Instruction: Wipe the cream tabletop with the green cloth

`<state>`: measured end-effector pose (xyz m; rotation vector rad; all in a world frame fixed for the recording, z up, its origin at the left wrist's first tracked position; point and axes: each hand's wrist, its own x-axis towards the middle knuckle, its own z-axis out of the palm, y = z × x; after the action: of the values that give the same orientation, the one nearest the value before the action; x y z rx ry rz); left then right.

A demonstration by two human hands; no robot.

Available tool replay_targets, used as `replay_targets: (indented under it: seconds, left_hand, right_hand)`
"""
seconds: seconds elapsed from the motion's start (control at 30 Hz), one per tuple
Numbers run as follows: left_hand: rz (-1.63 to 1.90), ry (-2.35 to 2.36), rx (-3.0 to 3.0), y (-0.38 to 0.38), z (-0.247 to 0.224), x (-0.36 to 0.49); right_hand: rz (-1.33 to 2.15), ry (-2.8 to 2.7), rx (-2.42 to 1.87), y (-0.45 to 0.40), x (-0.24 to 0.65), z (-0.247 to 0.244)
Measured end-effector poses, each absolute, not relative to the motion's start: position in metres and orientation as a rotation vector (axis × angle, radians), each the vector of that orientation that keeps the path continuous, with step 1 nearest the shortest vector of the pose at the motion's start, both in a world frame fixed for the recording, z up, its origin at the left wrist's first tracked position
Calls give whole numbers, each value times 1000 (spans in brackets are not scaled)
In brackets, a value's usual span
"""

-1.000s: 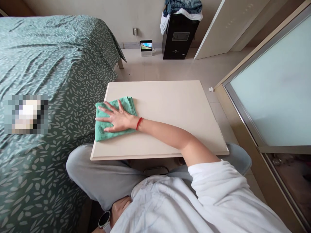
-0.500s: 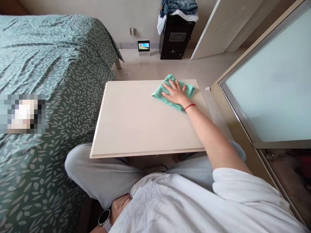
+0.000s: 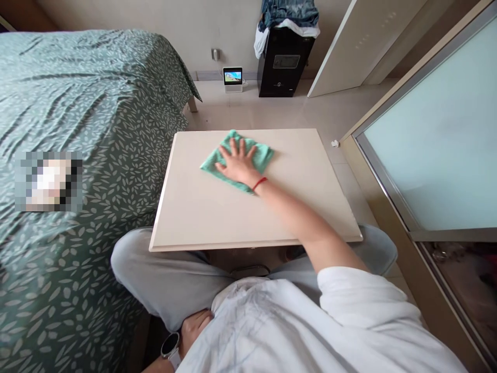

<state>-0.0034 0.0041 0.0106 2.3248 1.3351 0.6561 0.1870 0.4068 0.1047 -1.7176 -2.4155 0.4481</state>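
Note:
My right hand (image 3: 236, 165) lies palm down with spread fingers on a green microfiber cloth (image 3: 264, 154), pressing it to the cream tabletop (image 3: 202, 212). The cloth sits bunched near the middle of the far half of the board. A red string circles my right wrist. My left hand (image 3: 194, 330) rests low against my thigh and shirt hem, away from the table, with a round smartwatch (image 3: 170, 346) on its wrist. Its fingers are partly hidden.
A bed with a green leaf-patterned cover (image 3: 97, 103) runs along the table's left side. Across the floor stand a black safe (image 3: 285, 67) piled with clothes and a small screen (image 3: 233, 77). A frosted glass door (image 3: 438, 129) stands to the right. My crossed legs lie beneath the table.
My right hand and the cloth went from the table's left side to its far right, and now have come back left to the middle. My left hand has stayed put.

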Motion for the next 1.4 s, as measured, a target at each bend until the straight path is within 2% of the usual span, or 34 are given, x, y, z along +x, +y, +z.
replay_targets:
  seconds: [0.17, 0.33, 0.5, 0.73, 0.87, 1.0, 1.27, 1.4]
  left_hand:
    - [670, 1380, 2344, 1, 8, -3]
    - [673, 1360, 2291, -2, 5, -5]
    - [652, 1359, 2285, -1, 4, -5]
    - [631, 1311, 2334, 2, 6, -4]
    - [611, 1277, 2333, 1, 1, -7]
    - [575, 1285, 2313, -1, -3, -8]
    - [640, 1324, 2278, -3, -6, -7]
    - [658, 1353, 2277, -4, -3, -6]
  right_hand:
    - [496, -2705, -1249, 368, 68, 112]
    - [464, -2845, -936, 350, 55, 105]
    - [508, -2810, -1066, 372, 159, 107]
    - [405, -2393, -1981, 359, 379, 111]
    - [275, -2162, -2265, 335, 417, 108]
    - [322, -2246, -2171, 334, 361, 107]
    - [478, -2779, -1109, 322, 107, 104]
    - [437, -2933, -833, 304, 42, 104]
